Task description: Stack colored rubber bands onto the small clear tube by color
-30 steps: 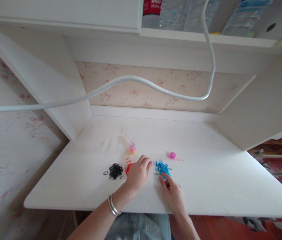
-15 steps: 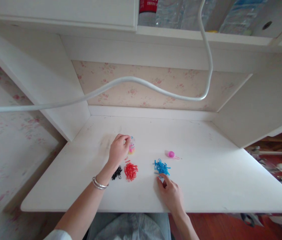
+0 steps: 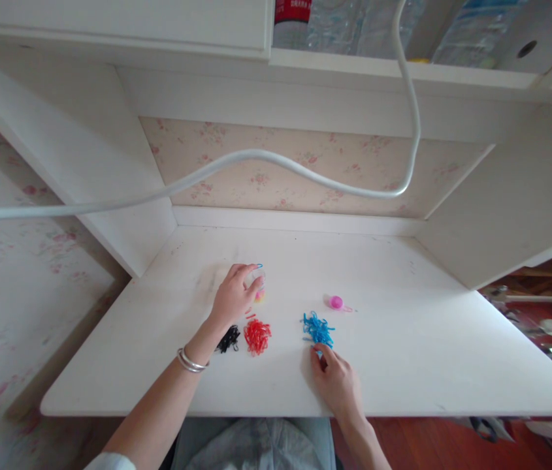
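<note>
My left hand (image 3: 234,297) reaches to a small clear container (image 3: 259,286) with pink and yellow contents on the white desk (image 3: 403,352); its fingers pinch a tiny blue rubber band at the container's top. My right hand (image 3: 336,382) rests on the desk with its fingertips touching the near edge of a pile of blue rubber bands (image 3: 317,326). A pile of red rubber bands (image 3: 257,335) and a pile of black rubber bands (image 3: 229,339) lie just right of my left wrist, which wears silver bangles.
A small pink lid (image 3: 336,302) lies right of the container. A white cable (image 3: 256,156) hangs across the alcove above the desk. Bottles stand on the shelf (image 3: 403,68) overhead. White side panels close in the desk left and right.
My left hand went from between the red and blue piles up to the clear container, baring the red pile. My right hand stayed at the blue pile's edge.
</note>
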Motion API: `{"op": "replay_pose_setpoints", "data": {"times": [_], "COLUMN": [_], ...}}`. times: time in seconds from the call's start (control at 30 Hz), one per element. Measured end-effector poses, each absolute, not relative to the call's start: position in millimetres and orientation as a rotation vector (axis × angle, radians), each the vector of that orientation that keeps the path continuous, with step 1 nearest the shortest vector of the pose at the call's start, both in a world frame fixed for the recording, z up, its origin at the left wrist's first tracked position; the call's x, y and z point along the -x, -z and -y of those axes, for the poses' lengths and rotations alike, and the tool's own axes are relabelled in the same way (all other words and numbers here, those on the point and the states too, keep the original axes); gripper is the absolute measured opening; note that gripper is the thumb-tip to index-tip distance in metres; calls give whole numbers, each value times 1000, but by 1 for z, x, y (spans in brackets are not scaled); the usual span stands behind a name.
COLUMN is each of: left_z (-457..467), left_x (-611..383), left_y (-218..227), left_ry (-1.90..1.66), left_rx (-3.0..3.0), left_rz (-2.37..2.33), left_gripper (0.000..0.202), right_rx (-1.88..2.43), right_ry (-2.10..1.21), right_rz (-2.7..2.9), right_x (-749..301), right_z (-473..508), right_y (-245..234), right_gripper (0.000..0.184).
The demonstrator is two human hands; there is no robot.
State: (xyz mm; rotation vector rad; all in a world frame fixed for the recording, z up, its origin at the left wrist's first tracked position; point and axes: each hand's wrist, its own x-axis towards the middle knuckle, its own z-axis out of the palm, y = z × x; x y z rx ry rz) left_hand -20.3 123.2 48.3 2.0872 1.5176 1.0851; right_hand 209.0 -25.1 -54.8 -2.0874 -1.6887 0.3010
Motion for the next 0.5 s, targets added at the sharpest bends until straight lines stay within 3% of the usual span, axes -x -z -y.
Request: {"op": "replay_pose_setpoints", "data": {"times": [0.37, 0.5], "left_z": [-123, -124], "left_x": [20, 20], "left_y": [-43, -42], "left_ry": [-1089, -1082], "left_rx": [-2145, -2123], "left_rz": [-1549, -1579], "left_gripper": [18, 26], "right_rx": [2095, 2087], "right_ry": [-309, -285], "right_rz": [1713, 1704], "right_x": [-210, -209], "right_z": [25, 25], "right_y": [58, 57], "right_gripper": [39, 38]}}
